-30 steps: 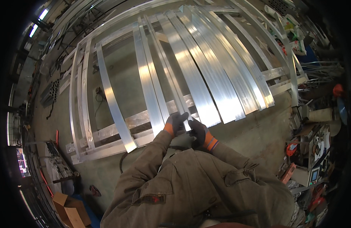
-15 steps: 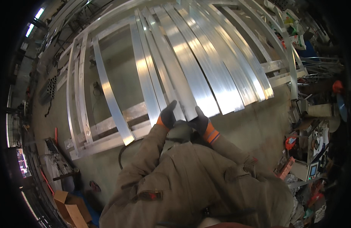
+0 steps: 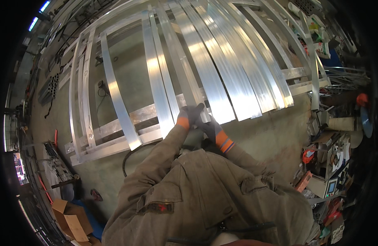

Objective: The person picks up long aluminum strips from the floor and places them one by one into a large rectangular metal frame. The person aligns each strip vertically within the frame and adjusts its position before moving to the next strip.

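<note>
Both my hands wear dark gloves with orange cuffs and meet at the near end of a long silvery metal profile (image 3: 189,82). My left hand (image 3: 190,115) is closed on the left side of that end. Close against it, my right hand (image 3: 208,125) grips the tip from below and right; its fingers are partly hidden. Wide shiny metal slats (image 3: 221,88) lie side by side just right of the held piece. Narrower strips (image 3: 158,74) lie to its left. All rest across a metal frame (image 3: 150,115).
A lone slat (image 3: 115,92) lies farther left on the frame. At the lower left stands an open cardboard box (image 3: 72,221). A dark cable (image 3: 127,158) curves beside my left arm. Along the right are a control box with a small screen (image 3: 330,187) and cluttered materials.
My hands have drawn together at the profile's end, the left moving right. The profile now looks narrower, as if turned, and the view has shifted slightly.
</note>
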Demonstrator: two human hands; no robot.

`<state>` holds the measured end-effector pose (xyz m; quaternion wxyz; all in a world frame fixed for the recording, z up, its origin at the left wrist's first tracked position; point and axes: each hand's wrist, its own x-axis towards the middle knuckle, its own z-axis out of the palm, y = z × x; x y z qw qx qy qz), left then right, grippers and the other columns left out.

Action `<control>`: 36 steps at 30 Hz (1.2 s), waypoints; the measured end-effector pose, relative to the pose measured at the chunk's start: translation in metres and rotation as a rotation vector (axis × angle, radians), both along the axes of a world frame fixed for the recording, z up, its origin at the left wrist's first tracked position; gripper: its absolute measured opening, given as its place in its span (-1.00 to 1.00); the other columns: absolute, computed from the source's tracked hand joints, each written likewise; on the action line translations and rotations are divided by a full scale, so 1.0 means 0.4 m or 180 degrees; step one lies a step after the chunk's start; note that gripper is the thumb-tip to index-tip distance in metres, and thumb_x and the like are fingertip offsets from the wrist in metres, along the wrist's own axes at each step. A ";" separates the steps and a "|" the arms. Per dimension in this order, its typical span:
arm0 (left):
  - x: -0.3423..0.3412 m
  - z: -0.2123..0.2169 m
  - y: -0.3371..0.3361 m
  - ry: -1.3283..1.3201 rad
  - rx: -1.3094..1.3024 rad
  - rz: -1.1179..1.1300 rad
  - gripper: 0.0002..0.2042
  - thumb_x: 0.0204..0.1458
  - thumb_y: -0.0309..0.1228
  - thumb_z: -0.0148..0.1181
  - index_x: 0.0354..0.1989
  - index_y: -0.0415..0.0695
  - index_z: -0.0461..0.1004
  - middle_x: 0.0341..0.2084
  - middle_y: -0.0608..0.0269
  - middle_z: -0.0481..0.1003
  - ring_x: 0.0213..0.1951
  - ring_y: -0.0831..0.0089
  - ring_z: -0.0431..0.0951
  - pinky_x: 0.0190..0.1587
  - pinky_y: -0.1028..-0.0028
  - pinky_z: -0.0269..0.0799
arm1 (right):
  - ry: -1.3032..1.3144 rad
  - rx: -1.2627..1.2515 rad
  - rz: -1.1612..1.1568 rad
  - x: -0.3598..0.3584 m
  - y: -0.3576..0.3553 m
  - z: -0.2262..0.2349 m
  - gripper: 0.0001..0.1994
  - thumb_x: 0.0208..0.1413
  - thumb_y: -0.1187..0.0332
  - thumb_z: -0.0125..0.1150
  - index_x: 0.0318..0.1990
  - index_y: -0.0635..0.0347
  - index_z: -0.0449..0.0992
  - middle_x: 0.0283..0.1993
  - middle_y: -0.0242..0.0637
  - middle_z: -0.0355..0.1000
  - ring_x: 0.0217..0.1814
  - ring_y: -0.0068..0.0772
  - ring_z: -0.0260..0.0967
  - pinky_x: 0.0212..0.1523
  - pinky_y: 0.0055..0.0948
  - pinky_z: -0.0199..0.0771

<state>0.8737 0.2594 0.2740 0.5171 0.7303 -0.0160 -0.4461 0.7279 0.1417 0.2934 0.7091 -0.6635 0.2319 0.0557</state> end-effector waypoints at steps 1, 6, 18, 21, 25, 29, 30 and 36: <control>-0.002 -0.005 -0.012 -0.0041 0.0160 0.0259 -0.29 0.10 0.17 0.51 0.03 -0.34 0.59 -0.24 0.15 0.64 -0.29 0.34 0.65 -0.26 0.32 0.60 | -0.0336 -0.0399 0.0228 0.002 0.000 -0.001 -0.29 0.32 -0.05 0.41 0.39 0.34 0.40 0.09 -0.11 0.64 0.15 -0.22 0.60 0.12 -0.23 0.63; -0.014 0.023 0.010 -0.0522 0.0191 0.0614 -0.23 0.18 0.21 0.40 0.23 -0.32 0.51 0.00 0.07 0.63 -0.03 0.30 0.65 -0.01 0.33 0.57 | -0.0295 0.0961 -0.0712 -0.010 0.004 -0.019 -0.49 0.44 0.11 0.26 0.32 0.32 0.41 0.14 -0.09 0.59 0.15 -0.20 0.58 0.15 -0.22 0.63; -0.055 -0.015 0.042 0.0751 -0.1019 0.0488 -0.48 0.33 -0.02 0.35 0.22 -0.20 0.52 -0.04 0.25 0.63 0.05 0.38 0.61 0.15 0.38 0.49 | -0.0223 0.4923 0.0306 -0.057 0.034 -0.155 -0.26 0.41 -0.25 0.11 0.25 0.39 0.47 0.11 -0.09 0.52 0.14 -0.20 0.50 0.20 -0.23 0.54; -0.066 -0.074 0.018 0.0329 -0.0612 0.0733 -0.28 0.22 -0.05 0.49 0.36 -0.31 0.37 0.10 0.05 0.58 0.16 0.25 0.57 0.19 0.30 0.49 | 0.0026 0.3762 0.0467 -0.075 0.027 -0.125 -0.22 0.40 -0.34 0.10 0.23 0.36 0.37 0.09 -0.12 0.44 0.07 -0.24 0.44 0.12 -0.24 0.47; -0.080 -0.095 -0.002 0.0763 -0.0660 0.1029 -0.08 0.11 -0.06 0.61 0.48 -0.36 0.25 0.26 -0.14 0.51 0.27 0.14 0.52 0.22 0.23 0.49 | 0.0460 0.3668 -0.0927 -0.085 0.046 -0.089 -0.53 0.44 -0.15 0.19 -0.32 0.03 0.34 -0.44 -0.42 0.29 -0.52 -0.44 0.20 -0.46 -0.37 0.22; -0.083 -0.067 -0.014 0.0811 -0.0561 0.1076 -0.32 0.21 -0.12 0.53 0.36 -0.29 0.44 0.09 0.15 0.63 0.11 0.39 0.59 0.17 0.38 0.46 | -0.1161 0.0006 -0.0458 -0.079 0.034 -0.086 -0.76 0.32 0.23 0.38 -0.13 0.14 0.47 -0.22 -0.23 0.44 -0.35 -0.29 0.42 -0.35 -0.24 0.45; -0.084 -0.061 -0.016 0.0835 -0.0502 0.1107 -0.32 0.22 -0.10 0.51 0.36 -0.29 0.44 0.10 0.15 0.62 0.12 0.39 0.58 0.17 0.37 0.46 | -0.1323 -0.0584 -0.0208 -0.084 0.028 -0.086 -0.76 0.27 0.30 0.41 -0.07 0.17 0.49 -0.15 -0.17 0.46 -0.29 -0.24 0.47 -0.30 -0.21 0.51; -0.079 -0.065 0.005 0.0611 -0.0363 0.0525 -0.29 0.34 0.12 0.28 0.39 -0.26 0.45 0.13 0.15 0.59 0.18 0.36 0.52 0.24 0.32 0.42 | -0.0954 -0.1054 0.0208 -0.120 -0.017 -0.077 -0.64 0.19 0.44 0.46 0.10 0.27 0.51 0.04 -0.02 0.56 -0.09 -0.18 0.61 -0.09 -0.21 0.66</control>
